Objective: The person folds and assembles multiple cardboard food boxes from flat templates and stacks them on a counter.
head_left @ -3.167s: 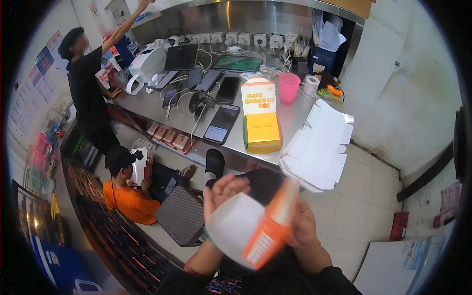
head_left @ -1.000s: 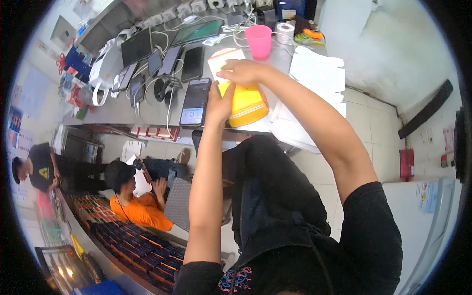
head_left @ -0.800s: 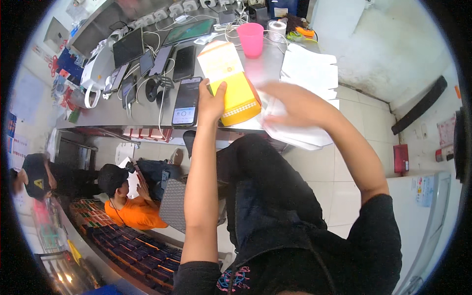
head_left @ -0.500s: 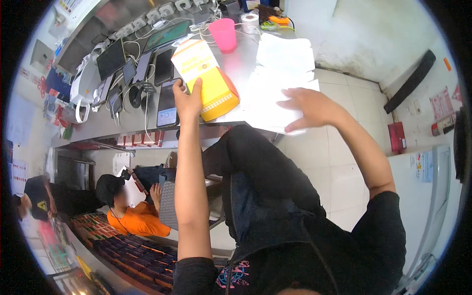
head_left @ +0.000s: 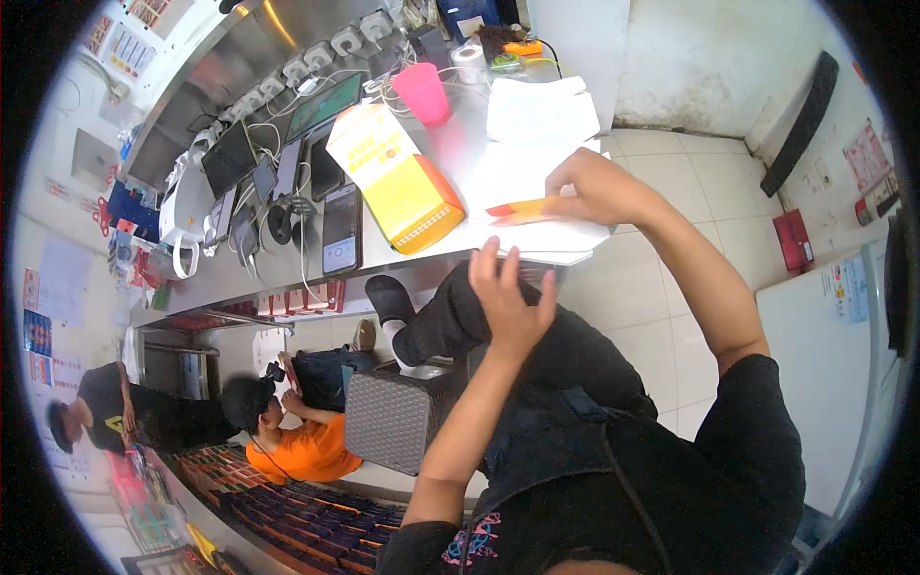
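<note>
A stack of flat white card blanks (head_left: 541,113) lies at the right end of the metal table. Closed in a pinch, my right hand (head_left: 606,196) holds the edge of a flat carton (head_left: 522,210), whose orange-yellow printed side shows as a narrow strip. My left hand (head_left: 513,302) is just in front of the table edge, fingers spread and nothing in it, close to the carton's near side. Left of the stack, a yellow, orange and white carton (head_left: 407,196) rests on the table, opened out into a box shape.
A pink cup (head_left: 422,94) and a white paper roll (head_left: 470,63) stand behind the cartons. Phones (head_left: 341,230), tablets and tangled cables crowd the table's left. A grey woven stool (head_left: 393,422) and a person in orange (head_left: 311,450) are at lower left.
My left hand has let go of the yellow carton and moved right, toward the stack. My right hand, earlier open over the white blanks, now grips a flat carton with its edge lifted.
</note>
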`<state>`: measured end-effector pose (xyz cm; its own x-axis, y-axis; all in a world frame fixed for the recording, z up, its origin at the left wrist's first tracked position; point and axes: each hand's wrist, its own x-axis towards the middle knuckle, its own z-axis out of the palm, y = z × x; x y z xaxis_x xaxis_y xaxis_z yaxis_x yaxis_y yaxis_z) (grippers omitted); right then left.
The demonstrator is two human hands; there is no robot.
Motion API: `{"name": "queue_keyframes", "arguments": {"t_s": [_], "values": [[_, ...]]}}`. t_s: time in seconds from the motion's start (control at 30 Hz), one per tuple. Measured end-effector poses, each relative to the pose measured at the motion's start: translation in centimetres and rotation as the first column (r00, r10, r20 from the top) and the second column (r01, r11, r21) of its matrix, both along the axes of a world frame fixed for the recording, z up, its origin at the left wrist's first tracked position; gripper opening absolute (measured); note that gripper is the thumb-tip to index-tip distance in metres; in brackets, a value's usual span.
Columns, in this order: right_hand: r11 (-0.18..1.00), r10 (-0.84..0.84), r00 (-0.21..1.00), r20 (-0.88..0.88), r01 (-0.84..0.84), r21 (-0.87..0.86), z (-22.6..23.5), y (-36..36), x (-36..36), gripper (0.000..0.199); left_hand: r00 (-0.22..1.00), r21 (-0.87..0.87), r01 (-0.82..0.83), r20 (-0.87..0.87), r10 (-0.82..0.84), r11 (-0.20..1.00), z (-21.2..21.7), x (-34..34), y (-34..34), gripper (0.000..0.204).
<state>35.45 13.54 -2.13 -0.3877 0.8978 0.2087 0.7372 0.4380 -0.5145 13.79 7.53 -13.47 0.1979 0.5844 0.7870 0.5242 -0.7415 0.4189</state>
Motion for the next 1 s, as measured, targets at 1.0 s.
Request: {"name": "queue_keyframes", "arguments": {"t_s": [1.0], "values": [[0.984, 0.165, 0.901, -0.400, -0.123, 0.129, 0.1, -11.1, -10.1, 0.059, 0.135, -0.268, 0.925, 0.895, 0.424, 0.269, 10.3, -2.7, -0.5, 0.052]]}}
